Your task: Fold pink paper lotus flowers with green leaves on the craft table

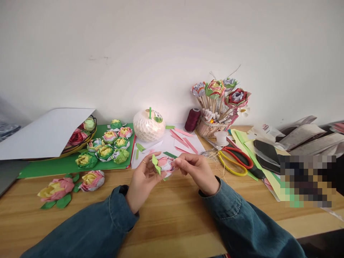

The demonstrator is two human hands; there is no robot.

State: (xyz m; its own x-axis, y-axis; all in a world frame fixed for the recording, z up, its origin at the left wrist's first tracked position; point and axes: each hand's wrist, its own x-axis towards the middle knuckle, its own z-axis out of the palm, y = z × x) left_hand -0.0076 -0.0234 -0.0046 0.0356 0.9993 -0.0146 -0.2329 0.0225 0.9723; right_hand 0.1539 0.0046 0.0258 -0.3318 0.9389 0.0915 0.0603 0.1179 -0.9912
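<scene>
- Far left, a white sheet [45, 130] leans over a basket [80, 145] of paper flowers, covering most of it from us.
- Next, finished flowers [107, 147] sit in a cluster on the green paper [53, 166], with two more loose ones [71, 186] on the wooden table [166, 215], parked off to the side where they clear the working patch.
- Now our left hand [142, 179]: fingers curled, thumb and fingertips pinching the half-made paper flower [164, 164] by its green leaf side, lifted just above the table edge of the white sheet.
- Our right hand [197, 170] meets it from the other side, fingertips pinched on the pink petals; exactly which fold it grips we can't quite make out.
- Behind, a netted white fruit [148, 125], pink strips [182, 139], a dark thread spool [192, 119].
- Right, flowers on sticks [220, 95] stand upright in a holder, and scissors [236, 159] lie within easy reach.
</scene>
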